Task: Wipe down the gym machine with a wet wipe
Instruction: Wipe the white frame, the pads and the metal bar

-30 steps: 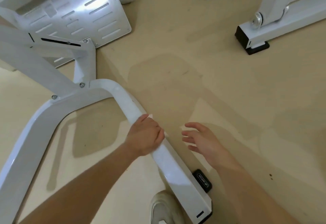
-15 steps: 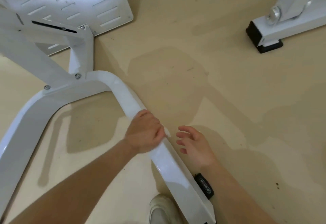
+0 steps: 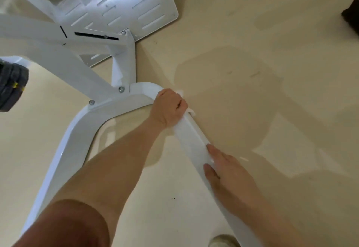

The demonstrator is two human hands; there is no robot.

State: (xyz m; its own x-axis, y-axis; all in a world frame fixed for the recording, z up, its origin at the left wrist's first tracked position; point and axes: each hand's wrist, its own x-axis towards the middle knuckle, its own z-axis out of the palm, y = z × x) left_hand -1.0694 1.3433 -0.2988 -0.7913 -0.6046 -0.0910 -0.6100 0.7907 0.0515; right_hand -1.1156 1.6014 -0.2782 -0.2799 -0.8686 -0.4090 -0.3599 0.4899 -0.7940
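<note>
The white gym machine's curved base bar [image 3: 191, 139] runs from the bolted joint at centre down to the lower right. My left hand [image 3: 169, 108] grips a white wet wipe [image 3: 191, 111] wrapped round the bar near its bend; only small corners of the wipe show past my fingers. Lower on the same bar, my right hand [image 3: 227, 173] rests with its fingers straight and flat on the metal.
A white slotted foot plate [image 3: 120, 3] lies at top centre, with slanted frame beams [image 3: 64, 58] below it. A dark padded roller [image 3: 11, 87] shows at the left edge. A shoe [image 3: 223, 242] peeks in at the bottom, on the beige floor [image 3: 272, 71].
My left hand slid the wipe up the bar toward the bend. My right hand, hovering open beside the bar before, now lies on the bar. The camera moved closer and left.
</note>
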